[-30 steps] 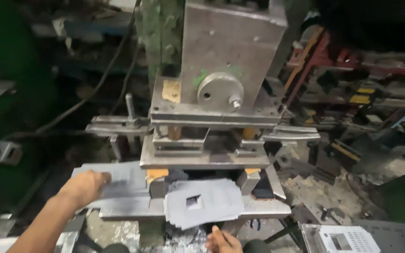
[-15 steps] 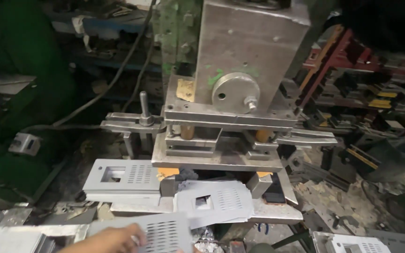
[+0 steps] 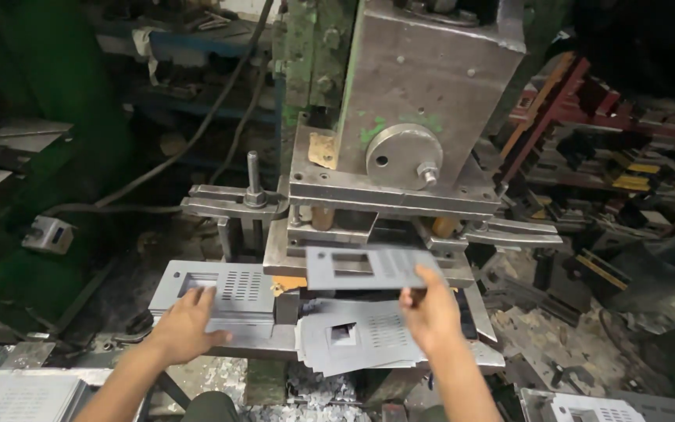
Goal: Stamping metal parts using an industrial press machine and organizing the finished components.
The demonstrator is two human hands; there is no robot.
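Right hand [image 3: 430, 316] now pinches a fresh perforated plate [image 3: 369, 267] at the press [image 3: 423, 117] die, 12 o'clock of the finished pile [image 3: 361, 334]; left hand [image 3: 185, 328] flat, open on the blank stack [image 3: 220, 289] at 9 o'clock.

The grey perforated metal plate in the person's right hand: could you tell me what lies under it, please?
Below the grey perforated metal plate held by the right hand lies a loose stack of similar punched sheets on the press table. How many sheets, and the table beneath them, are hidden.
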